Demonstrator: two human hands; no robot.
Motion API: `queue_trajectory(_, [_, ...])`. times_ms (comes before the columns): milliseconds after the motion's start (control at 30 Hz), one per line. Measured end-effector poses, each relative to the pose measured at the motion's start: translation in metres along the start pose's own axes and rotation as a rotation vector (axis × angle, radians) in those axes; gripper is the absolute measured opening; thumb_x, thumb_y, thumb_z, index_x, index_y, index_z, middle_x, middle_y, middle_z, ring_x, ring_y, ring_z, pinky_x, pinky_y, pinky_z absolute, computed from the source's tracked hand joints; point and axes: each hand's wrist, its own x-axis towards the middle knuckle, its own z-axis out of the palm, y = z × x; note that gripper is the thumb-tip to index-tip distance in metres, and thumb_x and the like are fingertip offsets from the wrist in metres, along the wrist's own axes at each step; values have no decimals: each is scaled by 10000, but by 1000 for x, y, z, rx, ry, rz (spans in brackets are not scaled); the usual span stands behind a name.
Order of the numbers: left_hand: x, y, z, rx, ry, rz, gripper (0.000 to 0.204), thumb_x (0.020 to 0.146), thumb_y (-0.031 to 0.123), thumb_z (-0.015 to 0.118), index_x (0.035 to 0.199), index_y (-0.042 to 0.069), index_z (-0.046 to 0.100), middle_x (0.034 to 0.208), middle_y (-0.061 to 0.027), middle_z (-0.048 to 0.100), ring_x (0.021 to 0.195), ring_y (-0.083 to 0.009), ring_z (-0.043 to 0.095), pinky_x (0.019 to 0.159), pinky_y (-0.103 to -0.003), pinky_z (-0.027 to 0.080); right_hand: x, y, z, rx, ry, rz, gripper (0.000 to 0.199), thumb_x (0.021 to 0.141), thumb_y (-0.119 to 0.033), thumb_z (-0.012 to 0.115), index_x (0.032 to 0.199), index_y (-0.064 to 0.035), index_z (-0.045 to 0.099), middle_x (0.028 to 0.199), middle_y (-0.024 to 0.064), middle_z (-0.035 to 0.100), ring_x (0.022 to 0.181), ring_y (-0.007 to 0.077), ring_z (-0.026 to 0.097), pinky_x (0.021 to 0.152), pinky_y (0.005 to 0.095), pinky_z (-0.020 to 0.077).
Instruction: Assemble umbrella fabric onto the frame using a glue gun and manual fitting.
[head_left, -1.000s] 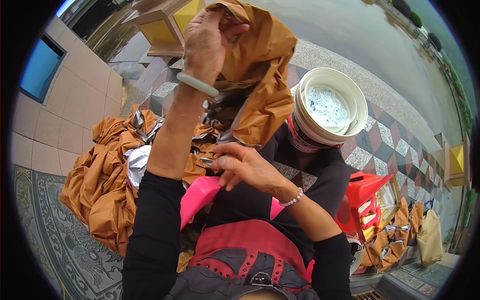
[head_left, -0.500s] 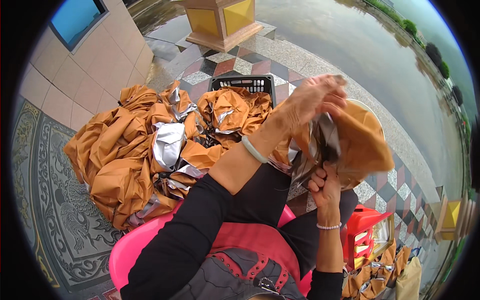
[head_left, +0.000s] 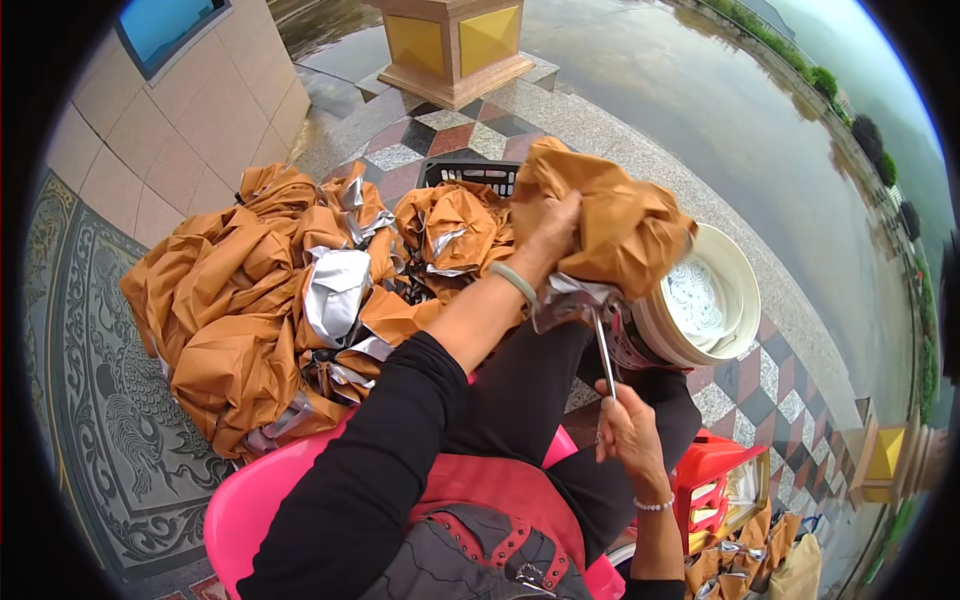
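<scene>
My left hand (head_left: 560, 225) grips a bunched piece of orange-brown fabric (head_left: 625, 225) above my knees. A silver underside (head_left: 580, 292) shows along the fabric's lower edge. Below it, my right hand (head_left: 632, 428) is closed around a slim metal tool (head_left: 605, 350). The tool points up, its tip reaching the silver edge; its exact kind is unclear. To the left lies a large heap of the same fabric (head_left: 235, 330), with silver patches turned outward. Another bundle (head_left: 455, 228) rests by a black plastic crate (head_left: 495, 175).
A white bucket (head_left: 742, 325) with a white patterned item inside stands beyond my right knee. At my right are a red plastic container (head_left: 700, 480) and more fabric pieces (head_left: 745, 555). I sit on a pink chair (head_left: 250, 500). A pillar base (head_left: 455, 60) stands ahead.
My left hand has moved left and down, swinging the fabric left and uncovering the bucket. My right hand has dropped away from the fabric, and the metal tool now shows clearly.
</scene>
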Motion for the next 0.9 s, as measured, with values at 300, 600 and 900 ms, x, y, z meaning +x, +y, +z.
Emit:
queue_trajectory(300, [-45,17,35,587,-56,-1,393,866,225,586,1074,-99,502,941,-153,617,771,-237,629,691,-339,530,33,-9,-4,191,35,55,211,875,-132,492,1041,-3,512,551,0,454,366,84,403,326,206,282])
queue_trajectory(600, [-143,-23,38,470,-608,-677,247,917,176,462,1081,-5,501,945,-99,586,777,-158,572,664,-278,483,148,-23,-56,790,478,-247,91,911,-175,489,928,-88,508,623,8,447,413,70,334,342,212,276])
queue_trajectory(900, [-188,-35,77,489,-465,-494,226,943,172,424,1031,-15,516,693,29,430,488,-26,319,412,-163,289,142,-84,-96,1036,233,-337,103,915,-191,485,886,-94,468,643,19,461,424,77,321,333,211,282])
